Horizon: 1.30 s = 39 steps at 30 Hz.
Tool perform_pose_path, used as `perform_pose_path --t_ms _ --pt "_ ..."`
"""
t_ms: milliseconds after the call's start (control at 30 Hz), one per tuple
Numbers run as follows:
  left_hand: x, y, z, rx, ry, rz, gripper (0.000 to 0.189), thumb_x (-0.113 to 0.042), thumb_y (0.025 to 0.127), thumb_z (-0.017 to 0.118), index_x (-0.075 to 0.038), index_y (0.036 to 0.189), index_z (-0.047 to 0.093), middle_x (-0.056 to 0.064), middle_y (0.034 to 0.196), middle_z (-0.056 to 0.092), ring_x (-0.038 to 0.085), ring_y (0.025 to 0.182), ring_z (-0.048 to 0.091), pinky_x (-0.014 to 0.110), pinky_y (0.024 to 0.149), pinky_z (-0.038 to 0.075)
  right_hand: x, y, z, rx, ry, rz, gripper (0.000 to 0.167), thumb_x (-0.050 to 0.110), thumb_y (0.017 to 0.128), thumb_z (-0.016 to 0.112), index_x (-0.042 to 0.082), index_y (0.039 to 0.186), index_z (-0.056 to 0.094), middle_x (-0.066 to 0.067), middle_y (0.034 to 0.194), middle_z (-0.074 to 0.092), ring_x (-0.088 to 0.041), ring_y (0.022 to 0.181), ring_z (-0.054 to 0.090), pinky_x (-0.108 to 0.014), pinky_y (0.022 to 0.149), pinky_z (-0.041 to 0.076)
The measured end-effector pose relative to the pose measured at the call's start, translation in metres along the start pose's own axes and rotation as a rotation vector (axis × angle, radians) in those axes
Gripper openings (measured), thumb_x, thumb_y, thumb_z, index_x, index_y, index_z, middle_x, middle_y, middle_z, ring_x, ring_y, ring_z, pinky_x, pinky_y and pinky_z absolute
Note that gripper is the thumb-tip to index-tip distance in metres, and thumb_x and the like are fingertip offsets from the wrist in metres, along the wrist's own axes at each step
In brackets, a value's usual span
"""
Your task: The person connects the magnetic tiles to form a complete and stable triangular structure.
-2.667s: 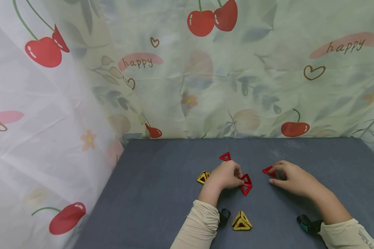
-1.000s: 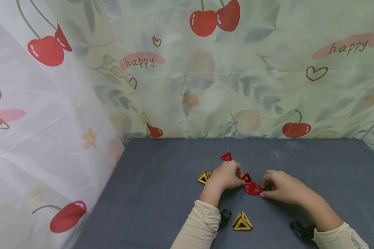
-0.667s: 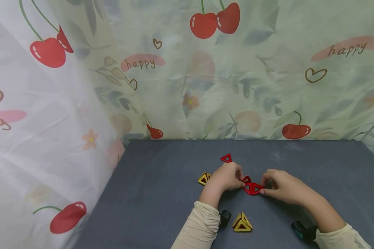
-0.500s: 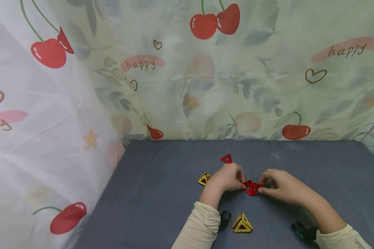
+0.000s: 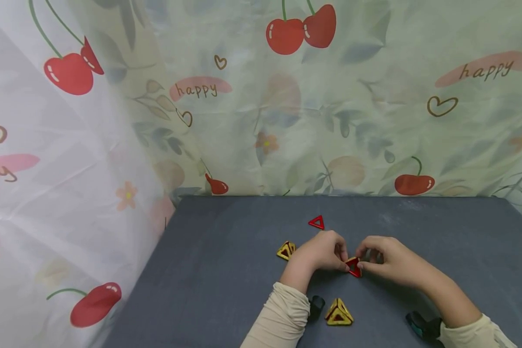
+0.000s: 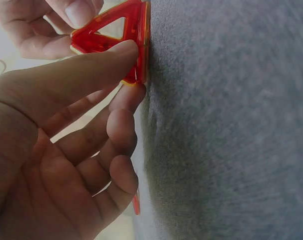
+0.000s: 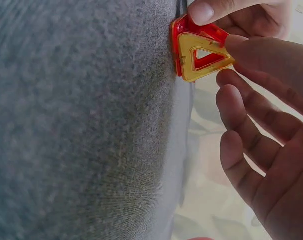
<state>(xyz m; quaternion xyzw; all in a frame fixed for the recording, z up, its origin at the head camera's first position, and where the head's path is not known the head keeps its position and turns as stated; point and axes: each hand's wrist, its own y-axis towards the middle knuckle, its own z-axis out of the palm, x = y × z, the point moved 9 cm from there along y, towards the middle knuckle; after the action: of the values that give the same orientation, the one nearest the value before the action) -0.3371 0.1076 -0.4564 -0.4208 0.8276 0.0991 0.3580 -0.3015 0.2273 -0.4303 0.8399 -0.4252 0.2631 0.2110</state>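
Red and yellow triangular magnetic tiles (image 5: 354,268) stand raised and leaning together on the grey table (image 5: 226,290). My left hand (image 5: 322,252) pinches them from the left, its thumb across a red tile (image 6: 109,31) in the left wrist view. From the right, my right hand (image 5: 391,258) pinches the top corner of a tilted tile with a yellow face (image 7: 191,57). The fingers hide part of the joined tiles. Behind my left hand a single red triangle tile (image 5: 317,222) lies flat.
A gold tile pyramid (image 5: 339,313) stands in front of the hands. Another gold pyramid (image 5: 285,250) is left of my left wrist, partly covered by it. A patterned cloth (image 5: 252,111) hangs along the table's back edge and left side.
My right hand has brought its red tile left and against the tiles at my left hand. Since then the flat tiles have been tilted up together, and the hands have come closer.
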Motion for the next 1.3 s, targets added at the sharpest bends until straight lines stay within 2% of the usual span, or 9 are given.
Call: perform_pose_path --t_ms 233,467,700,833,933,1033,1200,1300 --pt "0.0 0.002 0.003 0.013 0.016 -0.001 0.021 -0.013 0.088 0.088 -0.019 0.081 0.069 -0.008 0.073 0.065 0.008 0.064 0.059 0.021 0.06 0.049 0.004 0.0 0.001 -0.001 0.007 -0.029 0.012 0.016 0.096 0.08 0.021 0.104 0.073 0.008 0.098 0.068 0.001 0.076 0.061 -0.026 0.063 0.052" --pt "0.001 0.0 -0.001 0.015 -0.055 -0.002 0.016 -0.01 0.087 0.088 -0.014 0.09 0.073 -0.006 0.077 0.067 0.008 0.068 0.062 0.022 0.063 0.051 0.004 -0.001 0.0 0.006 0.004 -0.027 0.014 0.02 0.098 0.078 0.019 0.112 0.075 0.006 0.103 0.07 0.001 0.079 0.06 -0.026 0.065 0.052" --pt "0.008 -0.002 -0.008 -0.005 -0.098 -0.014 0.019 -0.008 0.085 0.09 -0.009 0.097 0.074 -0.004 0.081 0.068 0.007 0.071 0.063 0.022 0.065 0.051 0.003 -0.001 0.002 0.022 0.02 -0.008 0.012 0.021 0.1 0.076 0.02 0.112 0.078 0.007 0.102 0.069 -0.001 0.081 0.061 -0.025 0.066 0.052" --pt "0.011 -0.002 -0.014 -0.045 -0.099 -0.006 0.019 -0.008 0.086 0.089 -0.008 0.098 0.075 -0.004 0.084 0.068 0.006 0.073 0.062 0.021 0.068 0.051 0.003 -0.001 0.002 0.021 0.007 0.0 0.011 0.022 0.1 0.076 0.021 0.111 0.078 0.009 0.102 0.069 0.0 0.081 0.06 -0.025 0.066 0.052" --pt "0.013 -0.001 -0.022 -0.106 -0.076 0.004 0.017 -0.01 0.09 0.085 -0.008 0.104 0.075 0.0 0.093 0.071 0.006 0.08 0.063 0.021 0.073 0.053 0.002 -0.001 0.001 0.019 -0.001 0.003 0.01 0.024 0.1 0.076 0.021 0.11 0.078 0.01 0.102 0.069 0.0 0.081 0.06 -0.025 0.067 0.052" --pt "0.016 0.0 -0.028 -0.175 -0.027 -0.014 0.023 -0.016 0.095 0.081 -0.01 0.116 0.074 0.003 0.111 0.072 0.01 0.096 0.067 0.025 0.083 0.055 0.001 0.0 0.001 0.02 -0.008 0.005 0.01 0.025 0.1 0.076 0.021 0.109 0.077 0.01 0.102 0.069 0.0 0.081 0.06 -0.025 0.066 0.052" --pt "0.024 -0.002 -0.032 -0.253 0.077 -0.13 0.05 -0.031 0.098 0.079 -0.018 0.144 0.065 0.005 0.141 0.061 0.021 0.124 0.059 0.036 0.098 0.055 0.0 -0.001 0.001 0.023 -0.012 0.01 0.01 0.028 0.101 0.076 0.021 0.108 0.076 0.01 0.102 0.069 0.001 0.08 0.06 -0.026 0.066 0.052" --pt "0.029 -0.004 -0.033 -0.272 0.124 -0.189 0.061 -0.036 0.097 0.079 -0.022 0.152 0.059 0.004 0.154 0.054 0.024 0.132 0.051 0.042 0.105 0.052 0.0 -0.001 0.0 0.019 -0.016 0.008 0.01 0.028 0.101 0.076 0.021 0.107 0.076 0.01 0.101 0.069 0.0 0.079 0.06 -0.026 0.066 0.052"
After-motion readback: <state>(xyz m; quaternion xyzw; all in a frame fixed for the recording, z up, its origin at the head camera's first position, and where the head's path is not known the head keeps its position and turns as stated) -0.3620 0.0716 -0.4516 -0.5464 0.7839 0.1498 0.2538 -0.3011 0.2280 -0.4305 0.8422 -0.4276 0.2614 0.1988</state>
